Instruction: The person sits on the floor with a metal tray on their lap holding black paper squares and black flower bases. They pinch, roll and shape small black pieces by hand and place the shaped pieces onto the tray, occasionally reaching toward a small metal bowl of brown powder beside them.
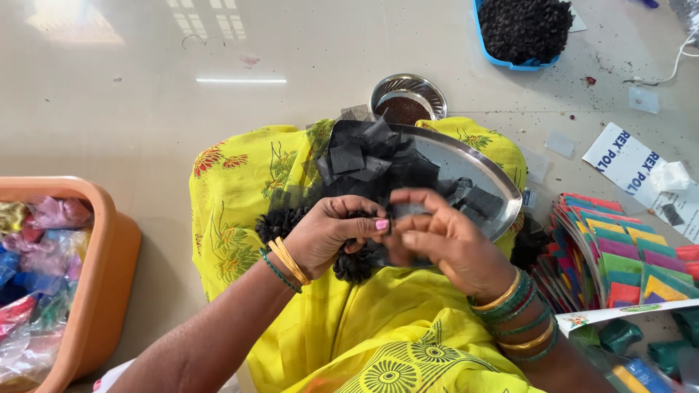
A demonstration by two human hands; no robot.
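We see both hands brought together over the lap, wrists bent inward; the left hand [328, 233] curls its fingers shut, thumb and forefinger pinching a small black net square [397, 218], while the right hand [448, 240] meets it from the other side, fingers bent and closed on the same piece; bangles ring both wrists.

The pinched piece is mostly covered by the fingertips, so we cannot tell its full outline; dark round clusters [353, 263] under the left palm are half hidden and hard to identify; the orange tub [109, 247] of coloured wrapped packets is cut off at the left edge, and the blue tray [520, 33] of dark bits at the top.

The net square is thin, dark and slightly sheer, held just above the near rim of a steel plate [473, 171] heaped with more such black squares; the plate rests on the yellow flowered cloth [240, 189]; a small steel bowl [408, 98] sits behind, and a fan of coloured paper packets [615, 255] lies to the right.
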